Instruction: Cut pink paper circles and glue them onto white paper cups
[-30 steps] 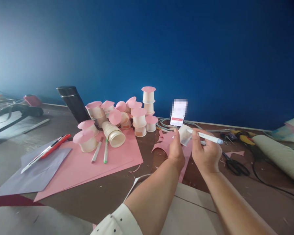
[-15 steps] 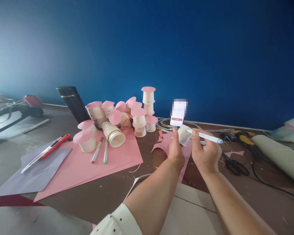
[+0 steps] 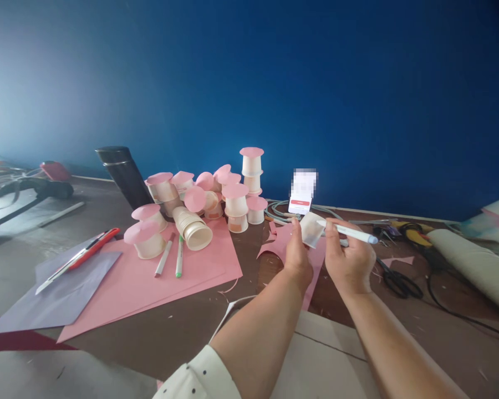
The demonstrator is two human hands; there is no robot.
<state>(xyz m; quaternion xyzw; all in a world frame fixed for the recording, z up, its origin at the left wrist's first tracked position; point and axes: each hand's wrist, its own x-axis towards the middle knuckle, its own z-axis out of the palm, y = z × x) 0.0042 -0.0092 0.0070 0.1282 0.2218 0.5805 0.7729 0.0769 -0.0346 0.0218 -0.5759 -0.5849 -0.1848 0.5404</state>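
Observation:
Held in my left hand [image 3: 298,257] is a small white paper cup [image 3: 313,229], tilted, with my thumb along its near side. My right hand [image 3: 350,260] grips a white marker [image 3: 353,230] with a pale blue end. The marker's tip is at the cup's side; whether it touches cannot be told. Beneath the hands lies a cut piece of pink paper [image 3: 278,244]. To the left stand several paper cups topped with pink discs [image 3: 235,191]. A stack of nested cups [image 3: 193,228] lies on its side on pink sheets [image 3: 149,293].
Two capped markers [image 3: 179,257] and a red utility knife [image 3: 83,255] lie on the left, the knife on lilac paper [image 3: 66,299]. A black flask [image 3: 122,180] leans behind. A lit phone [image 3: 303,191] stands ahead. Black scissors [image 3: 401,282] and a black cable [image 3: 444,307] lie right.
Hardly anything differs. Both hands, the paper cup and the marker keep almost the same place.

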